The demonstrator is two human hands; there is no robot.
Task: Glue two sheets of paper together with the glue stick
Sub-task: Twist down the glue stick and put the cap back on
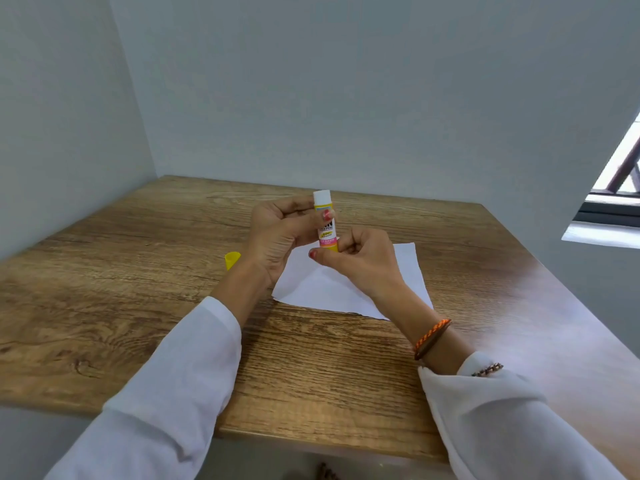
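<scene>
Glue stick (326, 221) held upright above the paper (349, 285), white tip up, cap off. Left hand (280, 233) wrapped round upper barrel, thumb w/ red nail pressed on label. Right hand (356, 258) pinching yellow base between thumb & curled fingers, just below left hand. Paper lying flat on wooden table (173, 271), directly under both hands, near table centre; cannot tell if one sheet or two stacked. Yellow cap (232, 259) resting on table left of paper, partly hidden behind left wrist. Orange braided band (431, 339) on right wrist, nearer the camera than paper.
</scene>
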